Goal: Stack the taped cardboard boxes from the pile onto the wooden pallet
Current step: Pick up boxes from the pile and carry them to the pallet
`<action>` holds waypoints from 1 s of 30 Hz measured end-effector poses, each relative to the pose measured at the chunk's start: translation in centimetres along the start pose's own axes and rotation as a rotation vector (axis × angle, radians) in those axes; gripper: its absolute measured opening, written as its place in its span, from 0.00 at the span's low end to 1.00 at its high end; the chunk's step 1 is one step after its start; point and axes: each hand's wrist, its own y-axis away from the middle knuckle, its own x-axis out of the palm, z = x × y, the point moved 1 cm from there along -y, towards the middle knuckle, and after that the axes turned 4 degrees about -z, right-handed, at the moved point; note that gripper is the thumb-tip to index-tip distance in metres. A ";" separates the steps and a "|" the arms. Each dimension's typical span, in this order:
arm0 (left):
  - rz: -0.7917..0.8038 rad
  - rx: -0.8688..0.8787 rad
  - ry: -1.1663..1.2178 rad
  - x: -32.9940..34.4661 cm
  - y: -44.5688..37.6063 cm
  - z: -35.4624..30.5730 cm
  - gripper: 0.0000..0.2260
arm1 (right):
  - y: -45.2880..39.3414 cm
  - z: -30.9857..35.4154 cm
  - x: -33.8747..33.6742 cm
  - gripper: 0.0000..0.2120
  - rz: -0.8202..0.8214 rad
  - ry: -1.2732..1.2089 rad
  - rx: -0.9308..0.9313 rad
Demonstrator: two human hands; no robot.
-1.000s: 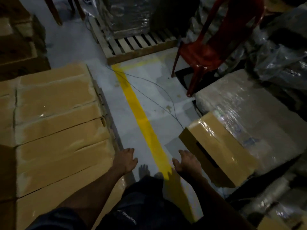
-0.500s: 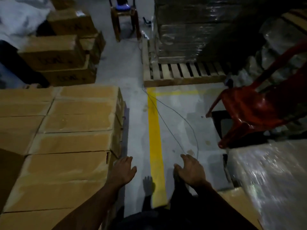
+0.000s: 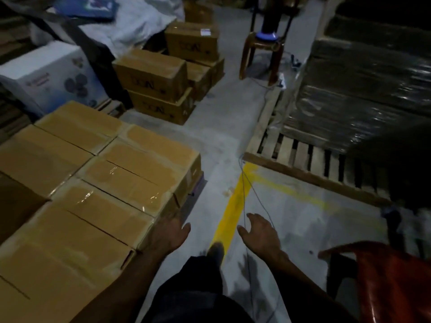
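Tan boxes [image 3: 130, 180] — yellow floor line [image 3: 233, 210] — red chair [image 3: 391, 276].

Dark print on side of brown box [image 3: 149, 76], approx "DON" — blurred, not sure. Same mark on box below [image 3: 161, 108] and rear box [image 3: 192, 44]. White box [image 3: 50, 76]: small text line, illegible. Rear box has white sticker [image 3: 205, 31], unreadable.

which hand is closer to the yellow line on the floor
Right. The right hand hovers just beside the yellow line; the left hand sits farther off, by the stacked boxes.
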 end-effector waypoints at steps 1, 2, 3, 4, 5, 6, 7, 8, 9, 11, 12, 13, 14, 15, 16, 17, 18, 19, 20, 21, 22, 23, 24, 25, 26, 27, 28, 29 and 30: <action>-0.005 -0.004 0.008 0.3 -2.5 -0.5 0.38 | -2.6 -0.2 -0.4 0.31 0.015 0.010 -0.013; -0.013 -0.002 0.003 0.0 -4.7 -1.2 0.40 | -5.1 -0.4 -1.0 0.31 0.031 0.017 -0.025; -0.013 -0.007 -0.005 -0.3 -6.7 -1.8 0.38 | -7.4 -0.4 -1.4 0.31 0.043 0.025 -0.036; -0.008 -0.016 -0.010 -0.9 -9.3 -2.7 0.35 | -10.4 -0.4 -2.0 0.31 0.052 0.038 -0.051; 0.001 -0.018 -0.017 -1.6 -11.6 -3.3 0.30 | -13.1 -0.2 -2.6 0.31 0.063 0.057 -0.059; 0.013 -0.011 -0.024 -2.2 -14.4 -3.9 0.27 | -16.0 0.1 -3.4 0.32 0.075 0.073 -0.066; 0.024 -0.017 -0.018 -3.0 -16.7 -4.4 0.27 | -18.5 0.5 -4.3 0.32 0.089 0.083 -0.068; 0.024 -0.029 -0.013 -3.6 -18.8 -4.8 0.28 | -20.6 1.0 -5.2 0.32 0.096 0.085 -0.072; 0.014 -0.048 -0.008 -4.7 -21.4 -5.3 0.31 | -23.4 1.7 -6.4 0.32 0.100 0.081 -0.079; -0.015 -0.078 0.029 -7.2 -26.5 -6.4 0.35 | -28.6 3.1 -8.8 0.32 0.085 0.070 -0.098; -0.020 -0.085 0.038 -8.9 -28.7 -7.4 0.35 | -31.0 3.8 -10.2 0.32 0.070 0.064 -0.112; -0.019 -0.085 0.033 -10.3 -30.5 -8.0 0.35 | -32.9 4.5 -11.4 0.31 0.062 0.058 -0.123; -0.023 -0.091 0.018 -11.5 -32.6 -8.7 0.36 | -35.2 5.1 -12.6 0.31 0.059 0.048 -0.131; -0.029 -0.104 0.001 -12.8 -35.2 -9.3 0.37 | -38.1 5.7 -13.7 0.31 0.060 0.056 -0.141; -0.032 -0.119 -0.013 -13.4 -36.9 -9.5 0.38 | -40.1 6.1 -14.4 0.31 0.062 0.067 -0.145; -0.044 -0.122 -0.028 -13.9 -38.6 -9.7 0.38 | -42.0 6.6 -15.0 0.31 0.062 0.069 -0.145; -0.043 -0.125 -0.039 -14.3 -40.4 -10.0 0.38 | -44.2 7.0 -15.7 0.31 0.075 0.059 -0.145; -0.042 -0.134 -0.038 -14.7 -42.9 -10.4 0.38 | -47.2 7.3 -16.2 0.31 0.087 0.045 -0.148; -0.040 -0.146 -0.035 -14.9 -44.8 -10.9 0.38 | -49.8 7.7 -16.7 0.31 0.093 0.030 -0.153; -0.049 -0.154 -0.035 -15.2 -47.4 -11.4 0.39 | -52.9 8.2 -17.2 0.30 0.096 0.023 -0.167; -0.043 -0.162 -0.041 -15.6 -50.0 -11.9 0.40 | -56.0 8.7 -17.9 0.30 0.101 0.026 -0.181; -0.035 -0.162 -0.043 -16.1 -52.2 -12.4 0.40 | -58.8 9.2 -18.6 0.30 0.105 0.031 -0.194; -0.018 -0.173 -0.042 -16.8 -55.2 -12.9 0.38 | -62.2 9.6 -19.4 0.31 0.112 0.028 -0.209; -0.013 -0.196 -0.035 -17.4 -57.9 -13.3 0.37 | -65.2 10.0 -20.1 0.31 0.122 0.026 -0.220; -0.017 -0.228 -0.028 -18.4 -60.7 -13.9 0.36 | -68.5 10.5 -21.2 0.31 0.136 0.023 -0.234; -0.030 -0.258 -0.016 -19.5 -63.0 -14.6 0.35 | -71.3 11.0 -22.4 0.31 0.147 0.029 -0.244; -0.048 -0.276 -0.009 -20.7 -65.0 -15.1 0.35 | -73.7 11.6 -23.6 0.31 0.152 0.038 -0.256; -0.064 -0.289 0.001 -22.3 -67.4 -15.9 0.36 | -76.5 12.5 -25.1 0.31 0.162 0.047 -0.268; -0.077 -0.299 0.001 -23.8 -69.6 -16.6 0.37 | -79.0 13.2 -26.5 0.31 0.167 0.056 -0.279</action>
